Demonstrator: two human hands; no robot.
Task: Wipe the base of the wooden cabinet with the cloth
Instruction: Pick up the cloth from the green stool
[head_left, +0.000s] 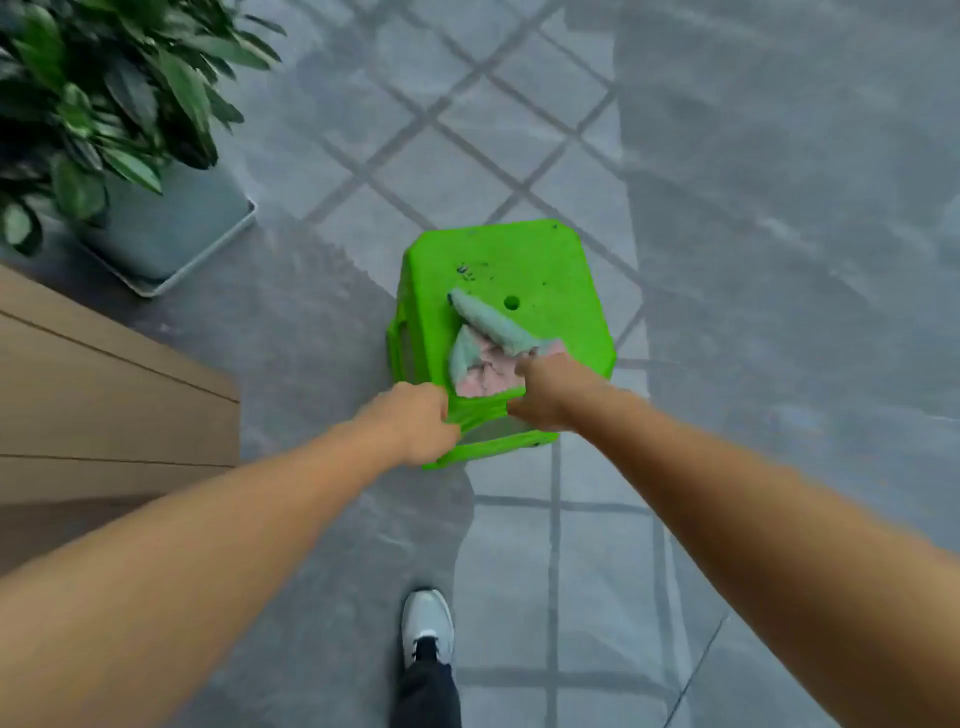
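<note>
Both our hands, left hand (415, 421) and right hand (545, 389), grip the bright green plastic stool (524, 265) carrying the crumpled pale green-pink cloth (485, 348); we set it level near the brown wooden cabinet (104, 395).

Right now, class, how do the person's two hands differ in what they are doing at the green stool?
The left hand grips only the stool's near edge; the right hand rests at that edge and on the cloth. The left hand sits lower and nearer the wooden cabinet; the right sits higher, over the seat. Both are bare and touch the stool.
</note>
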